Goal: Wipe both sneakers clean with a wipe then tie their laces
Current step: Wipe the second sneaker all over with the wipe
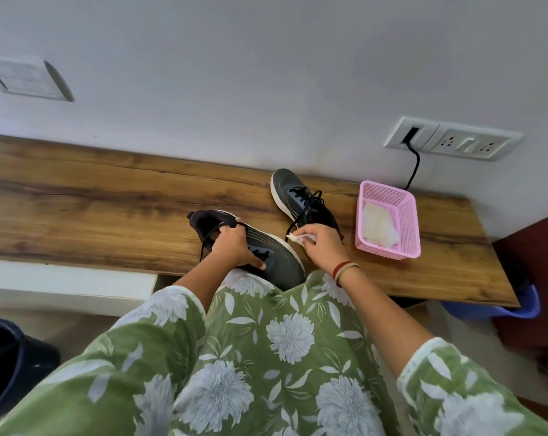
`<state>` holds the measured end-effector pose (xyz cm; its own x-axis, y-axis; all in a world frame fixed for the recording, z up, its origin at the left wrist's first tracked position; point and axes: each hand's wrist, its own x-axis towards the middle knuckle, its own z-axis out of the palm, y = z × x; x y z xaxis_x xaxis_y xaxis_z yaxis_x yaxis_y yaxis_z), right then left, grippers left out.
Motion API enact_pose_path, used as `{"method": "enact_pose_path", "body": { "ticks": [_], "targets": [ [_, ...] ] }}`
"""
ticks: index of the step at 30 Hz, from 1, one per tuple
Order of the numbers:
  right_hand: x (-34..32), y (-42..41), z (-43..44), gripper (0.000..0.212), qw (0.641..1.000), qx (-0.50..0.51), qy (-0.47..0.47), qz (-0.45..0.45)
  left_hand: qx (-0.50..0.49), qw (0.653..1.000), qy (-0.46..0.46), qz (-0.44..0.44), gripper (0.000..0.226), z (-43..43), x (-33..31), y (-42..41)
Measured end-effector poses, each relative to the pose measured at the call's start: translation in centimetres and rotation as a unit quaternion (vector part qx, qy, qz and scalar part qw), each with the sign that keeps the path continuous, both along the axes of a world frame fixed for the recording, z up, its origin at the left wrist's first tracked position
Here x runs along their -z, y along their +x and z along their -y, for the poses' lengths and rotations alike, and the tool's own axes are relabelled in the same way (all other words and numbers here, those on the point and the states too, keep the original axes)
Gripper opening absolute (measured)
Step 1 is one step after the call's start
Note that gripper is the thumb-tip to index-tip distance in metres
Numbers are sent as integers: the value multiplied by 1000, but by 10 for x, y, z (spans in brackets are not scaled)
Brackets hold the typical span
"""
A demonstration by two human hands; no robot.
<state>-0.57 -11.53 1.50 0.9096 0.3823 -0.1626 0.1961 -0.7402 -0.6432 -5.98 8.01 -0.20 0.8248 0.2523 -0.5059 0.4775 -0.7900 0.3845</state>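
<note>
The long wooden counter (77,196) runs along a pale wall and carries all the task's things on its right part. In front of it is the person, in a green dress with white flowers (266,357).

The near sneaker (279,247) is dark with a white sole. It lies at the front edge of the counter, its toe toward the person and its heel pointing away to the left. Its black lace hangs loose on the left side. The far sneaker (290,187) stands upright further back, near the wall, with its toe toward the wall and its laces also untied. One lace end runs forward to the right hand.

A pink basket (408,221) stands just to the right of the far sneaker, with a pile of white wipes (376,225) inside.

The left hand (234,243) grips the near sneaker from above, with the fingers curled over its opening and the thumb on the laces. The right hand (321,243) is just beside the sole of this sneaker. It pinches a small crumpled white wipe (297,238) in its fingertips.
</note>
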Motion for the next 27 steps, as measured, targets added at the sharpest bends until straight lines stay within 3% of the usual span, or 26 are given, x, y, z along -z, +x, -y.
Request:
{"method": "enact_pose_path", "body": {
  "ticks": [4,10,17,21,24,27],
  "targets": [
    [32,3,-11,25,996,2,-73,-58,-28,999,-17,-2,114,-3,8,8],
    [45,-8,5,31,996,32,-54,-66,-35,999,-14,10,97,-5,17,12],
    [41,-14,16,20,990,62,-105,-68,-44,999,-11,15,101,-3,18,9],
    [42,-15,9,28,993,111,-13,-32,-50,999,-4,12,109,-1,17,2],
    [41,-10,3,27,995,83,-11,-57,-52,999,-2,17,104,0,15,0],
    [41,-9,6,25,995,59,-43,-72,-49,999,1,10,121,2,15,-1]
  ]
}}
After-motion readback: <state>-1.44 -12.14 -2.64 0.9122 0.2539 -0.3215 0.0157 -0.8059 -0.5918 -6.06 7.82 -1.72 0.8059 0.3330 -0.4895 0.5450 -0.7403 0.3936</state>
